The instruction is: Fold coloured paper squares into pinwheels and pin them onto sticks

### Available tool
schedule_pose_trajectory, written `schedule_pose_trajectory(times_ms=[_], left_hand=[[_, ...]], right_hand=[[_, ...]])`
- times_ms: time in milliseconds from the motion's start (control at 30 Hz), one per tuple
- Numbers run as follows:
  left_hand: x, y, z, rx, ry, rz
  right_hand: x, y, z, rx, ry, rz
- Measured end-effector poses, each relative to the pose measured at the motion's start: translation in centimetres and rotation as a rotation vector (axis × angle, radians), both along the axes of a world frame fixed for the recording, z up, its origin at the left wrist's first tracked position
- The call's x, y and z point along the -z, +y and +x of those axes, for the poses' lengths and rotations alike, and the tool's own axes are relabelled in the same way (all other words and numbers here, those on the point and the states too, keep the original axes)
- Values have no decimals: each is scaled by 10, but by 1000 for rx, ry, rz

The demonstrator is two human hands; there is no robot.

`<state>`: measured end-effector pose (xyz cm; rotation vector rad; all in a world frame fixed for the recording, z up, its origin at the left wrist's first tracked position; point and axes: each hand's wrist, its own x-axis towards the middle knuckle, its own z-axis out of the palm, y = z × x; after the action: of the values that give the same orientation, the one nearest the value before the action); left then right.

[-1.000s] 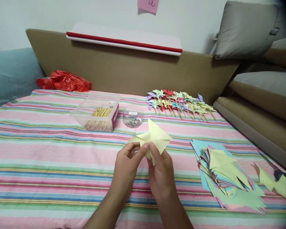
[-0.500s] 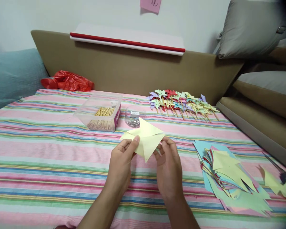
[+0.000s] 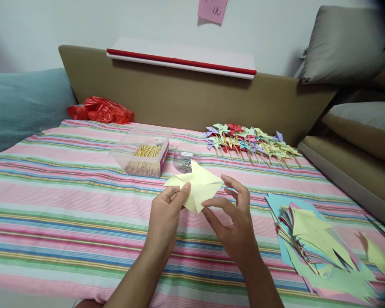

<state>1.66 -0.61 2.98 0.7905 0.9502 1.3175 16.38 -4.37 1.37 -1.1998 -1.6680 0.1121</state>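
A pale yellow paper pinwheel (image 3: 197, 186) is held up in front of me, with some of its corners folded toward the centre. My left hand (image 3: 167, 214) grips it from the left, thumb pressed on the front and fingers behind. With thumb and index finger, my right hand (image 3: 232, 218) pinches its lower right corner; the other fingers of that hand are raised beside the right tip. Just behind the paper stands a round clear container (image 3: 186, 159) with small metal pieces. To its left is a clear plastic box (image 3: 141, 159) of thin wooden sticks.
Finished pinwheels on sticks (image 3: 250, 143) lie at the back right. A stack of cut coloured paper (image 3: 317, 239) sits at right, near scissors (image 3: 383, 231) partly in shadow. A red plastic bag (image 3: 101, 110) is at back left. Striped cloth (image 3: 67, 214) covers the surface; cushions (image 3: 346, 47) border the right.
My right hand has shifted from the pinwheel's right tip to its lower corner, now pinching it there. The left hand keeps its hold. The whole view has shifted slightly.
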Motion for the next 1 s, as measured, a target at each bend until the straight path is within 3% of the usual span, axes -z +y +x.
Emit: schedule_pose_trajectory(times_ms=[400, 567, 1000], left_hand=[[-9, -10, 8, 51, 176, 63], [-8, -11, 9, 68, 230, 79], [-9, -13, 9, 74, 247, 92]], right_hand=[[2, 5, -15, 150, 447, -157], [6, 7, -19, 150, 485, -208], [6, 7, -25, 159, 520, -162]])
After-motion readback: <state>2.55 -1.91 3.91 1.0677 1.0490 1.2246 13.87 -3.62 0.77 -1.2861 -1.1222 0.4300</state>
